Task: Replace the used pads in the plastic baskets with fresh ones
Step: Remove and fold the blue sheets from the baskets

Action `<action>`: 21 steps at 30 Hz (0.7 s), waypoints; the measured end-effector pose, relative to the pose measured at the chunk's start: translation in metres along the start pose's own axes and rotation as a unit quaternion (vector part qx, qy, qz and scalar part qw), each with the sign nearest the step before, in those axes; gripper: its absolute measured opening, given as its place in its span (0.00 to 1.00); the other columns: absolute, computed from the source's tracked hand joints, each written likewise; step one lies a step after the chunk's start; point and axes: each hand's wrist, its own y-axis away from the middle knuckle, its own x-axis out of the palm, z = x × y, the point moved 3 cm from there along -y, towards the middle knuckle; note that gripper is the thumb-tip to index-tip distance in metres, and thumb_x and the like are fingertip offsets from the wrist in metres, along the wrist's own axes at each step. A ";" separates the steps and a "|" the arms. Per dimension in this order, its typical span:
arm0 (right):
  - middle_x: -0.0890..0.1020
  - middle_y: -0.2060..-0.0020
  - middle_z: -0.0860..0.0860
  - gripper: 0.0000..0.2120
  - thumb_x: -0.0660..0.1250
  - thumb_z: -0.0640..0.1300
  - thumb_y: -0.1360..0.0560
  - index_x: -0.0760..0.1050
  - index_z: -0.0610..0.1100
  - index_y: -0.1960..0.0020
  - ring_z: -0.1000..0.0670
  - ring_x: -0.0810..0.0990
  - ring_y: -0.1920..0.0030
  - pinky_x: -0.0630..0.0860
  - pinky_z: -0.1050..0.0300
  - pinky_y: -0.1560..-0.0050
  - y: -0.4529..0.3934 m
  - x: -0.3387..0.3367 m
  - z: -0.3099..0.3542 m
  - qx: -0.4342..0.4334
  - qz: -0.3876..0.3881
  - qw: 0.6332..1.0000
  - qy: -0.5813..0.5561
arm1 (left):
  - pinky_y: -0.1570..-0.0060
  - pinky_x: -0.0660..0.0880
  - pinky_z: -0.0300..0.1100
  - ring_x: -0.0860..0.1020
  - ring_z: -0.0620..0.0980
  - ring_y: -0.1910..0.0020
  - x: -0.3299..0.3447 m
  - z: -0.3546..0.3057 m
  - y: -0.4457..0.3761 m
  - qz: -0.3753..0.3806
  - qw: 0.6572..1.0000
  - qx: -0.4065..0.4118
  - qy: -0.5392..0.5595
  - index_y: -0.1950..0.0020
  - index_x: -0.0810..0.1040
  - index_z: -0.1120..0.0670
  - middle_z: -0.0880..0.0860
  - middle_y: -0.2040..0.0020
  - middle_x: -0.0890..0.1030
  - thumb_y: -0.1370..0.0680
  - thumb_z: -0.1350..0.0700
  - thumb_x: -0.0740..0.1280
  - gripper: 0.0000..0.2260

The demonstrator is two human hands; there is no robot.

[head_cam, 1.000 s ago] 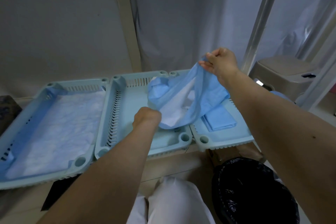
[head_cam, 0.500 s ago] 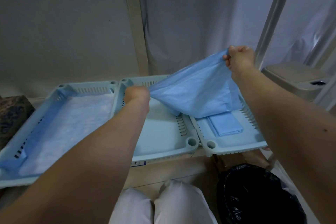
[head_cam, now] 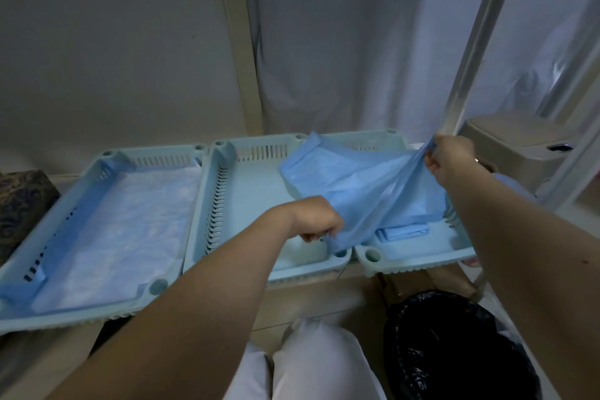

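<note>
Blue, thin and limp: pad point(head_cam: 357, 185), half opened, stretched in the air above the seam between middle basket point(head_cam: 256, 191) and right basket point(head_cam: 418, 258). Judged a fresh one, going by the folded pad point(head_cam: 402, 232) lying in the right basket just beneath it. Pinched at its near corner by left hand point(head_cam: 316, 221), fingers curled tight on the edge, low over the middle basket's near right corner. Gripped at the opposite end by right hand point(head_cam: 449, 157), fist closed on a bunched edge, raised above the right basket's far side. Hands well apart, sheet drawn taut between them, far flap draped over the far rims of both baskets.

To do the step well:
- Shake out the last fold.
- Swing the whole sheet left until centred over the bare floor of the middle basket, then lower both ends together.
- Match long side to long side.
- Turn the white face up and the blue backing down, as with the laid pad point(head_cam: 123, 224) in the left basket point(head_cam: 156, 153).
- Press corners into corners and run edges up the slotted walls.
- Avoid hard tugging: thin film, likely to tear at the pinch points.
- Avoid sweeping the folded pad out on the way across.

Further out: all three baskets side by side on desk point(head_cam: 324, 295); bin with black liner point(head_cam: 454, 351) on the floor below the right basket, beside the right forearm.
</note>
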 end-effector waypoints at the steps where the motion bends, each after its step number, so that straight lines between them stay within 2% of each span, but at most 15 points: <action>1: 0.70 0.68 0.50 0.10 0.60 0.38 0.22 0.68 0.46 0.62 0.56 0.68 0.71 0.70 0.68 0.77 0.002 -0.004 -0.005 0.020 0.013 1.000 0.010 | 0.71 0.59 0.39 0.58 0.50 0.74 0.006 0.001 -0.001 0.041 0.999 -0.016 -0.007 0.72 0.67 0.56 0.52 0.75 0.61 0.31 0.62 0.60 0.09; 3: 0.72 0.69 0.50 0.10 0.61 0.40 0.22 0.69 0.47 0.61 0.56 0.69 0.70 0.70 0.68 0.75 0.006 -0.012 -0.013 0.057 0.062 0.996 0.043 | 0.70 0.61 0.39 0.59 0.49 0.75 0.013 0.004 -0.003 0.105 0.994 -0.042 -0.008 0.68 0.77 0.58 0.51 0.76 0.62 0.27 0.57 0.59 0.12; 4: 0.73 0.73 0.51 0.10 0.61 0.41 0.21 0.69 0.47 0.62 0.56 0.69 0.71 0.70 0.68 0.73 0.009 -0.015 -0.016 0.069 0.098 0.991 0.065 | 0.70 0.61 0.39 0.60 0.49 0.75 0.012 0.006 -0.006 0.104 0.993 -0.051 -0.001 0.65 0.79 0.58 0.51 0.77 0.62 0.25 0.54 0.58 0.15; 5: 0.74 0.77 0.52 0.11 0.61 0.41 0.21 0.69 0.47 0.62 0.57 0.71 0.73 0.69 0.68 0.72 0.012 -0.019 -0.017 0.077 0.137 0.984 0.086 | 0.70 0.61 0.39 0.61 0.49 0.75 0.009 0.007 -0.011 0.073 0.996 -0.052 0.015 0.64 0.80 0.59 0.51 0.76 0.64 0.23 0.53 0.57 0.17; 7: 0.74 0.79 0.54 0.11 0.61 0.40 0.21 0.69 0.47 0.62 0.58 0.73 0.77 0.69 0.69 0.74 0.018 -0.024 -0.018 0.091 0.232 0.961 0.120 | 0.71 0.61 0.38 0.63 0.49 0.74 -0.002 0.008 -0.026 -0.049 0.995 -0.045 0.070 0.66 0.77 0.59 0.53 0.73 0.67 0.22 0.54 0.56 0.17; 10: 0.77 0.73 0.52 0.07 0.65 0.41 0.25 0.71 0.45 0.61 0.58 0.75 0.75 0.73 0.68 0.72 0.027 -0.025 -0.018 0.122 0.390 0.896 0.172 | 0.71 0.63 0.38 0.67 0.52 0.73 -0.022 0.002 -0.057 -0.204 0.969 -0.031 0.139 0.64 0.74 0.59 0.56 0.70 0.71 0.22 0.57 0.57 0.13; 12: 0.77 0.70 0.49 0.09 0.74 0.45 0.33 0.75 0.45 0.63 0.56 0.77 0.73 0.75 0.67 0.70 0.030 -0.022 -0.020 0.141 0.483 0.842 0.195 | 0.66 0.71 0.39 0.74 0.56 0.69 -0.030 -0.014 -0.081 -0.248 0.954 -0.014 0.170 0.56 0.76 0.61 0.58 0.64 0.75 0.21 0.53 0.58 0.13; 14: 0.79 0.68 0.48 0.13 0.80 0.48 0.40 0.78 0.45 0.64 0.56 0.79 0.70 0.75 0.66 0.68 0.032 -0.016 -0.024 0.145 0.556 0.791 0.211 | 0.55 0.79 0.45 0.80 0.60 0.58 -0.033 -0.034 -0.102 -0.273 0.944 0.000 0.186 0.46 0.76 0.61 0.59 0.56 0.77 0.22 0.46 0.61 0.19; 15: 0.79 0.68 0.49 0.14 0.82 0.50 0.42 0.79 0.46 0.64 0.56 0.79 0.70 0.75 0.66 0.68 0.030 -0.016 -0.025 0.145 0.578 0.773 0.218 | 0.54 0.80 0.47 0.80 0.60 0.52 -0.033 -0.047 -0.114 -0.280 0.941 0.007 0.188 0.41 0.73 0.60 0.58 0.52 0.76 0.23 0.43 0.63 0.22; 16: 0.80 0.68 0.49 0.15 0.82 0.51 0.43 0.80 0.46 0.64 0.56 0.79 0.69 0.75 0.66 0.68 0.032 -0.013 -0.026 0.143 0.596 0.757 0.228 | 0.57 0.81 0.46 0.80 0.60 0.49 -0.034 -0.056 -0.120 -0.292 0.937 0.011 0.192 0.34 0.69 0.58 0.57 0.48 0.76 0.25 0.42 0.65 0.26; 18: 0.81 0.67 0.50 0.15 0.82 0.52 0.43 0.80 0.47 0.64 0.56 0.81 0.69 0.76 0.67 0.68 0.032 -0.014 -0.028 0.143 0.610 0.741 0.241 | 0.63 0.79 0.43 0.78 0.58 0.46 -0.034 -0.067 -0.141 -0.291 0.943 0.012 0.162 0.25 0.57 0.50 0.55 0.43 0.75 0.27 0.46 0.68 0.35; 19: 0.81 0.67 0.50 0.14 0.82 0.51 0.42 0.80 0.47 0.64 0.56 0.81 0.68 0.77 0.67 0.67 0.029 -0.017 -0.029 0.144 0.613 0.737 0.245 | 0.60 0.79 0.44 0.77 0.58 0.45 -0.033 -0.071 -0.153 -0.286 0.950 0.005 0.123 0.24 0.55 0.48 0.54 0.43 0.74 0.26 0.50 0.67 0.34; 21: 0.79 0.68 0.51 0.09 0.79 0.46 0.38 0.79 0.47 0.64 0.56 0.83 0.67 0.78 0.67 0.66 0.023 -0.024 -0.031 0.148 0.616 0.731 0.254 | 0.47 0.78 0.49 0.77 0.59 0.43 -0.035 -0.073 -0.178 -0.268 0.962 -0.027 0.043 0.28 0.65 0.54 0.57 0.39 0.76 0.24 0.58 0.61 0.24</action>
